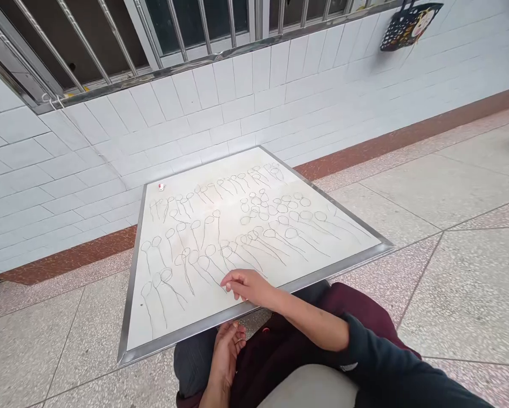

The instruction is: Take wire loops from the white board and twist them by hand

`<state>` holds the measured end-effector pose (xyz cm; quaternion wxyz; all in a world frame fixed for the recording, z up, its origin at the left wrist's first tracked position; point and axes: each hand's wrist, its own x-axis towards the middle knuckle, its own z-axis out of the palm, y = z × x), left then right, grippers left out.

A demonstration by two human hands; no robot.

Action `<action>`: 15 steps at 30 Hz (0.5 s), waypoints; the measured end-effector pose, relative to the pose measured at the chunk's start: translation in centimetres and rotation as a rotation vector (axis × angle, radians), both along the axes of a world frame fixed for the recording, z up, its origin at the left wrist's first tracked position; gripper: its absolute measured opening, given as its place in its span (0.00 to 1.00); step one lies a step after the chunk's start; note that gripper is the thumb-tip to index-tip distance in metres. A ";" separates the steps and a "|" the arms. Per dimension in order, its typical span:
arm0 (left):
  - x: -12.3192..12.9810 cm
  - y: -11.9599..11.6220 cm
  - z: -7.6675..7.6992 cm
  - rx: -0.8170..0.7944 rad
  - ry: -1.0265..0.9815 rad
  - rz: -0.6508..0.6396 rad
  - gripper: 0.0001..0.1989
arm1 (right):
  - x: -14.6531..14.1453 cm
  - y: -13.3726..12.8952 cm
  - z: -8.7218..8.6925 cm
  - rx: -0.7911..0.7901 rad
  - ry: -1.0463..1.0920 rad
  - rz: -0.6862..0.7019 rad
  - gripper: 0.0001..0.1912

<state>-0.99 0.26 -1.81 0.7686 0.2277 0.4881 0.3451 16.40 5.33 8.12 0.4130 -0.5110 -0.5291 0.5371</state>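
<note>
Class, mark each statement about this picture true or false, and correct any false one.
1. The right hand is over the white board. True.
2. The left hand lies on top of the white board. False: it is off the board, just below its near edge in the picture.
3. A dark perforated basket hangs in front of the tiled wall. True.
4. A small red-and-white object sits between the two hands. False: it is near the board's far left corner.
5. Metal bars cross the window. True.
6. The white board is unmarked. False: many thin loops are drawn on it.
</note>
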 end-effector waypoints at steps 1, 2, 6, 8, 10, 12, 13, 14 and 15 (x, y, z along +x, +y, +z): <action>0.0 0.0 0.0 -0.001 0.003 -0.001 0.17 | 0.1 -1.0 -0.6 0.033 -0.063 -0.009 0.10; 0.0 0.1 0.0 -0.002 0.005 0.000 0.18 | 0.4 -1.6 -1.2 0.064 -0.153 -0.011 0.11; 0.0 0.1 -0.2 -0.004 0.005 0.010 0.19 | 4.2 0.2 -1.9 0.135 -0.344 -0.180 0.13; 0.1 0.1 -0.3 -0.005 0.003 0.017 0.19 | 7.1 2.7 -1.4 0.181 -0.468 -0.288 0.14; 0.1 0.1 -0.4 -0.009 0.001 0.023 0.18 | 9.9 5.6 -0.8 0.220 -0.603 -0.353 0.14; 0.1 0.2 -0.5 -0.016 0.000 0.029 0.19 | 12.0 8.2 -0.4 0.244 -0.738 -0.374 0.14; 0.2 0.2 -0.5 -0.020 -0.001 0.031 0.19 | 12.8 9.3 -0.4 0.258 -0.803 -0.364 0.15; 0.2 0.2 -0.6 -0.023 -0.001 0.033 0.19 | 13.4 10.3 -0.4 0.270 -0.867 -0.338 0.15; 0.3 0.2 -0.6 -0.026 -0.001 0.034 0.19 | 13.7 11.1 -0.5 0.285 -0.929 -0.304 0.15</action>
